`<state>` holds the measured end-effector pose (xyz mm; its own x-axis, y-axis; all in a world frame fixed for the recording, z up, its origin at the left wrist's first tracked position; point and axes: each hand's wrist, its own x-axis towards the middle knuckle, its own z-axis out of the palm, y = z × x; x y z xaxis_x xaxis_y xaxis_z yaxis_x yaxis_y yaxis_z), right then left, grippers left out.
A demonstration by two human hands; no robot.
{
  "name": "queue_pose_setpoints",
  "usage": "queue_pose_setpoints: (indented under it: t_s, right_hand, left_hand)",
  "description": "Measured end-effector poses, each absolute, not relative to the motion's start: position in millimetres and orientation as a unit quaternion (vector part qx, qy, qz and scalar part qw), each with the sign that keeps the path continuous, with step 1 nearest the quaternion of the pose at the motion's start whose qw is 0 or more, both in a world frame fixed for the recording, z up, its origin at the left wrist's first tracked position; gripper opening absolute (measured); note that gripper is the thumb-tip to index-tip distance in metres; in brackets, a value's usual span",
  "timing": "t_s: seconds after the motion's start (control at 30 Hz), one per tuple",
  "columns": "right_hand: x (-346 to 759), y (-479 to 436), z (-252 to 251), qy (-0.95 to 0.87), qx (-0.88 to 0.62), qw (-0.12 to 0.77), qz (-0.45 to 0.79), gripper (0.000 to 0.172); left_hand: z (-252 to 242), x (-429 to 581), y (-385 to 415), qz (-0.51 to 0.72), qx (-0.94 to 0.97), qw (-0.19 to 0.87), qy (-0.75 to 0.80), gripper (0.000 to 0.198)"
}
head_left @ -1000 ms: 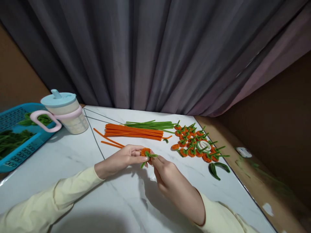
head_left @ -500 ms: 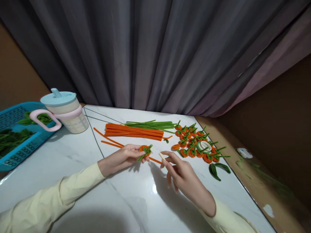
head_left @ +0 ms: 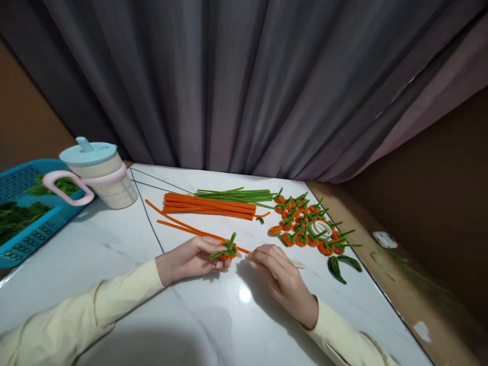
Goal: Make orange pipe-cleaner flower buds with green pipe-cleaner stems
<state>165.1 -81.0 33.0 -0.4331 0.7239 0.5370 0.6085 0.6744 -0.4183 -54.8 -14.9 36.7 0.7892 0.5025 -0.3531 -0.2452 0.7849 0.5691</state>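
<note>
My left hand rests on the white marble table and pinches a small orange pipe-cleaner coil with a green stem, the stem pointing up. Just to its right, my right hand lies low on the table. Its fingers are curled over a thin pale stick, whose end pokes out to the right. A loose orange pipe cleaner runs along the table behind both hands.
Bundles of orange pipe cleaners and green pipe cleaners lie at the back. A pile of finished orange coils surrounds a tape roll, with green leaves beside it. A lidded cup and a blue basket stand at the left.
My right hand let go of the coil's green stem, moved right and dropped to the table with the pale stick. My left hand drew the coil nearer and turned its stem up.
</note>
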Motion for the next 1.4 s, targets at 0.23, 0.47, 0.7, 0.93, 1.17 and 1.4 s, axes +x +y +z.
queue_pose_setpoints:
  t_s: [0.23,0.47,0.7,0.93,1.17,1.4]
  right_hand:
    - [142.8,-74.2,50.4,-0.849,-0.332,0.403,0.082,0.024]
    - [136.4,-75.3,44.8,-0.814,-0.321,0.465,0.132,0.022]
    - [129.6,-80.7,36.7,-0.796,-0.314,0.502,0.127,0.025]
    - [129.7,-80.9,36.0,-0.800,-0.308,0.505,0.107,0.027]
    - [133.3,-77.7,39.4,-0.830,-0.284,0.478,0.028,0.025]
    - [143.5,-74.9,57.3,-0.887,-0.207,0.393,-0.130,0.024]
  left_hand:
    - [36.9,-51.5,-20.8,0.179,0.295,0.910,0.231,0.019]
    - [37.3,-52.3,-21.0,0.151,0.330,0.902,0.232,0.023]
    - [33.7,-53.5,-23.0,0.117,0.343,0.900,0.242,0.025]
    - [31.6,-51.7,-27.8,0.121,0.317,0.912,0.231,0.026]
    - [33.5,-49.0,-31.4,0.126,0.311,0.919,0.207,0.023]
    - [39.4,-47.1,-33.6,0.152,0.309,0.916,0.205,0.015]
